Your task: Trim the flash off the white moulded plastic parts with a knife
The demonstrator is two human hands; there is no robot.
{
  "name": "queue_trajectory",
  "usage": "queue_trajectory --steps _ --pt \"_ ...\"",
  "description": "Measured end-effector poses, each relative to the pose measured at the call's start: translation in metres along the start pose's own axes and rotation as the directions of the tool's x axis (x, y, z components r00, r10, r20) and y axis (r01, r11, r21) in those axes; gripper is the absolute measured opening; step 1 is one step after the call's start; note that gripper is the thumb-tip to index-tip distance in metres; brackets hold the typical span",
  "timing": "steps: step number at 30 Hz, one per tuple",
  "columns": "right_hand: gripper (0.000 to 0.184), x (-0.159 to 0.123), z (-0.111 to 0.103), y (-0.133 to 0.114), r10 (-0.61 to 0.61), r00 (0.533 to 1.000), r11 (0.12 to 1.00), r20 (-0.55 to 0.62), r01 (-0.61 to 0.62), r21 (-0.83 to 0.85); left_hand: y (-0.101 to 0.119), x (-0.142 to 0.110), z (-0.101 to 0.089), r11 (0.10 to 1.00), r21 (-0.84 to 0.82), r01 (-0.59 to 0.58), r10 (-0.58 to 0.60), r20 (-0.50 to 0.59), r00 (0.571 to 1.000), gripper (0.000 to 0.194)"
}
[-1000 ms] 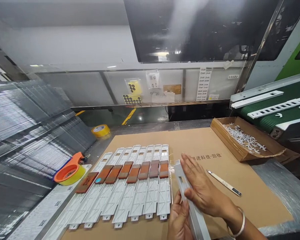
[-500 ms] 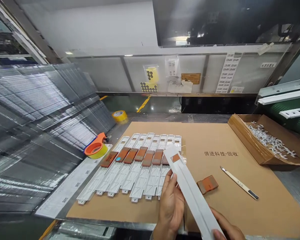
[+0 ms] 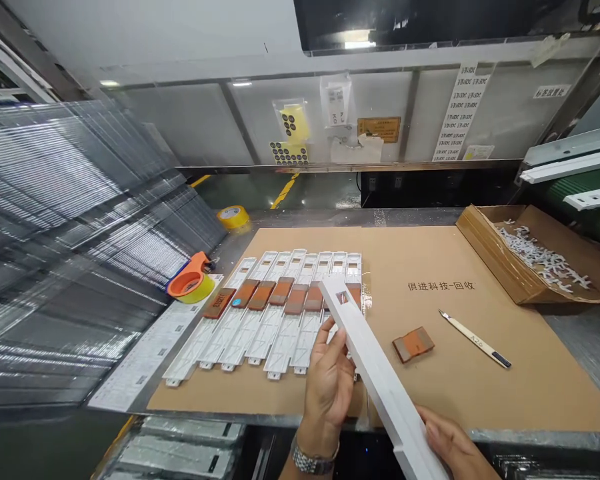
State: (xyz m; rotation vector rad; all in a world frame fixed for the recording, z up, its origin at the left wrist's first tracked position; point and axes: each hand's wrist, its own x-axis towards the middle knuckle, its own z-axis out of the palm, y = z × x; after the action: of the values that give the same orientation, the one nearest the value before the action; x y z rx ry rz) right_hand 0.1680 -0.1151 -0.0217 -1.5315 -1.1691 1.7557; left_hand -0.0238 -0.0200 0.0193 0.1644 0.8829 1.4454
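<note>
Ribbed white plastic strips bearing flat orange-brown blocks appear set out — one long white plastic bar, held in the half-closed left hand and right hand, seems outstanding.

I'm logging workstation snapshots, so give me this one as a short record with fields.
Left hand: grips the held strip near its windowed end
Right hand: grips it farther down
Held strip: white, tilted
Laid out: white strips side by side, orange-brown blocks on them
Right of strips: loose block, knife
Box: holds small white pieces
Left of strips: yellow tape roll, orange dispenser
</note>
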Motion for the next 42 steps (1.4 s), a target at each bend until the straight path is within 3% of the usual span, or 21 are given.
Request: queue_trajectory --steps 4,9,13,19,26,30,33,36,38,39,40,42 --pt "0.074 0.0 0.005 -0.006 -0.072 0.98 0.995 0.187 0.058 0.081 0.005 0.006 -0.004 0.997 0.005 -0.073 0.074 -0.071 0.995 0.042" --pt "0.089 -0.001 0.009 -0.002 -0.085 0.937 0.989 0.338 0.036 0.147 0.009 0.009 -0.008 0.986 0.016 -0.167 0.168 -0.138 0.976 0.043" --pt "0.092 0.0 0.008 -0.001 -0.171 0.92 0.981 0.353 0.127 0.144 0.013 0.011 -0.011 0.975 0.04 -0.22 0.224 -0.17 0.96 0.041" --pt "0.082 0.001 0.007 -0.001 -0.195 0.898 0.968 0.394 0.112 0.225 0.013 0.011 -0.013 0.967 0.08 -0.242 0.253 -0.183 0.95 0.04" --pt "0.074 -0.005 0.003 -0.001 -0.198 0.923 0.978 0.331 0.164 0.128 0.013 0.007 -0.016 0.962 0.118 -0.248 0.265 -0.173 0.949 0.039" --pt "0.082 -0.006 0.003 0.0 -0.236 0.939 0.963 0.249 0.26 -0.067 0.015 0.003 -0.015 0.957 0.146 -0.252 0.272 -0.136 0.953 0.041" --pt "0.087 -0.008 0.003 0.005 -0.315 0.943 0.893 0.111 0.334 -0.303 0.016 -0.001 -0.019 0.948 0.206 -0.242 0.266 -0.095 0.959 0.045" --pt "0.086 -0.01 0.001 0.011 -0.415 0.909 0.785 0.032 0.376 -0.491 0.016 -0.005 -0.029 0.918 0.303 -0.254 0.282 -0.052 0.958 0.05" --pt "0.084 -0.011 0.0 0.011 -0.481 0.876 0.71 0.032 0.411 -0.571 0.019 -0.007 -0.04 0.85 0.398 -0.346 0.39 -0.035 0.92 0.058" --pt "0.082 -0.011 -0.001 0.01 -0.507 0.861 0.678 0.038 0.426 -0.6 0.022 -0.008 -0.046 0.781 0.465 -0.417 0.482 -0.023 0.876 0.063" --pt "0.081 -0.01 -0.003 0.008 -0.529 0.847 0.648 0.049 0.441 -0.621 0.027 -0.01 -0.053 0.677 0.55 -0.488 0.579 0.01 0.815 0.066" --pt "0.079 -0.009 -0.007 0.002 -0.561 0.824 0.597 0.082 0.471 -0.649 0.042 -0.014 -0.069 0.362 0.737 -0.571 0.696 0.194 0.691 0.066"
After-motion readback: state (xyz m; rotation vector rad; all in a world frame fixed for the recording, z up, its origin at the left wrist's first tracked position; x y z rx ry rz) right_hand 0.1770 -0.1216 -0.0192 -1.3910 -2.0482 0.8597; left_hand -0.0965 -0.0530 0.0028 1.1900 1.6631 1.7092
